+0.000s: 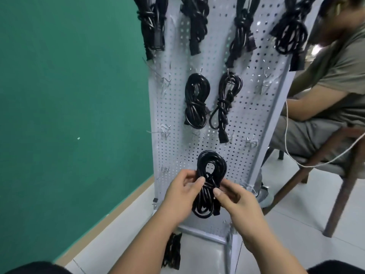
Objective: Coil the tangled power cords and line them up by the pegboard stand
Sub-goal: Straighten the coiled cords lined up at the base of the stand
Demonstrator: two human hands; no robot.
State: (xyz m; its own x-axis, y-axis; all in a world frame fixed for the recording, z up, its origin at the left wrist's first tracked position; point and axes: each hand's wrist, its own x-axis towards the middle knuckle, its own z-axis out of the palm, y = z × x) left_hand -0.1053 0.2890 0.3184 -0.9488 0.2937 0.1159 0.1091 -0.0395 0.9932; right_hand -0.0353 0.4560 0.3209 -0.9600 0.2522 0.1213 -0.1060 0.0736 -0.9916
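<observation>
Green painted wall (69,95) is running down the left side, matte and flat, meeting a pale skirting strip at the floor. A loose black cord bundle (172,252) is lying on the glossy white tiled floor (296,224) just beside the stand's bottom left corner, likely waiting its turn.

Left hand (181,196) is gripping the black rubber-sheathed power cord coil (209,175) at its waist, with the thumb laid across the front and the fingers curled behind. The coil is pinched into a figure-eight, upper loop round and open, lower loops hanging tight. It is being held in front of the panel's lower middle, apparently so the wrap doesn't spring loose. Right hand (240,206) is pinching the same waist from the other side, thumb and fingertips closed on the strands, probably tightening or tucking the wrap. Whether the coil is touching a hook is impossible to tell.

White perforated sheet-metal pegboard stand (246,119) is leaning back slightly on a pale frame, with thin bare wire hooks (166,82) sticking out along its left edge. Two smooth black coils, the oval one (196,99) and the knotted one with a dangling plug (225,103), are hanging side by side mid-panel. Thick black bundles (290,30) are hanging in a row along the top edge.

A seated person in an olive shirt (335,91) is sitting beyond the stand's right edge on a dark wooden chair (339,184), with a thin white cable (288,139) trailing across the seat.
</observation>
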